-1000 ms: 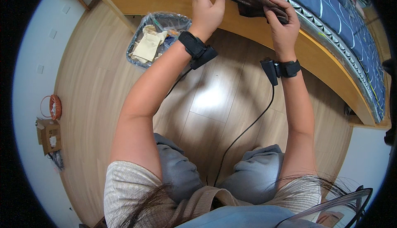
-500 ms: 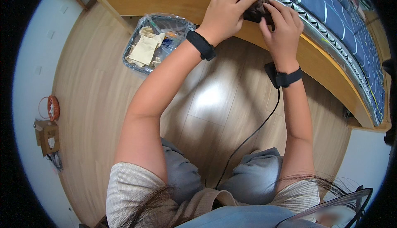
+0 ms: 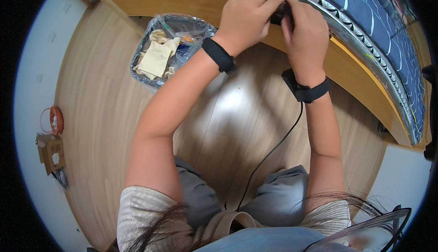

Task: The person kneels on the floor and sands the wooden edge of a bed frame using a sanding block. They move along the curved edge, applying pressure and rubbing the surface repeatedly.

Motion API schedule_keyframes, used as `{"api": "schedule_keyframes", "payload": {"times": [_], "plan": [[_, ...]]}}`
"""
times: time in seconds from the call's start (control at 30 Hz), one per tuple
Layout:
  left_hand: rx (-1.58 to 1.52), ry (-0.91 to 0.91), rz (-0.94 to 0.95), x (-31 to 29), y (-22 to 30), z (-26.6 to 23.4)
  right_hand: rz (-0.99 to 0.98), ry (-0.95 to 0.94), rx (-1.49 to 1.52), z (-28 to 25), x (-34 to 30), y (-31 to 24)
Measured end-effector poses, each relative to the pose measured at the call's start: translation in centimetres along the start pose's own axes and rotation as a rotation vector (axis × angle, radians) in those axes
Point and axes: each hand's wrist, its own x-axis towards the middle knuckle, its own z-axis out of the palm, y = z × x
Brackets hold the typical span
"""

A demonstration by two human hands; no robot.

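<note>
My left hand [image 3: 246, 20] and my right hand [image 3: 306, 39] meet at the bed's near side rail. Between them is a dark brown, soft-looking thing [image 3: 277, 16], mostly covered by my fingers, and its kind cannot be made out. Left fingers bend over it from one side. The right hand curls round it from the other, thumb toward the left hand. Both wrists wear a black strap, and from the right one a black cable [image 3: 279, 144] runs down toward my lap.
The bed's wooden rail [image 3: 178, 0] curves across the top, under a mattress with a blue patterned cover [image 3: 365, 17]. Left of my left wrist stands a lined waste bin [image 3: 135, 62] holding cream cloth or paper. An orange basket [image 3: 56, 120] and a cardboard box [image 3: 51, 151] sit along the left wall.
My right hand has moved slightly left, its fingers now closed more tightly, so less of the dark brown thing shows. The left hand stays nearly in place.
</note>
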Motion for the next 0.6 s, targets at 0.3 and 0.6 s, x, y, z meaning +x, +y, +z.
{"api": "schedule_keyframes", "payload": {"times": [0.3,0.6], "plan": [[0.035,-0.107,-0.100,1.4,0.8,-2.5,-0.021,-0.050,-0.134,1.4,1.8,-2.3],[0.317,-0.230,-0.091,1.2,-0.8,-3.4,-0.070,-0.011,-0.116,3.6,3.4,-4.2]]}}
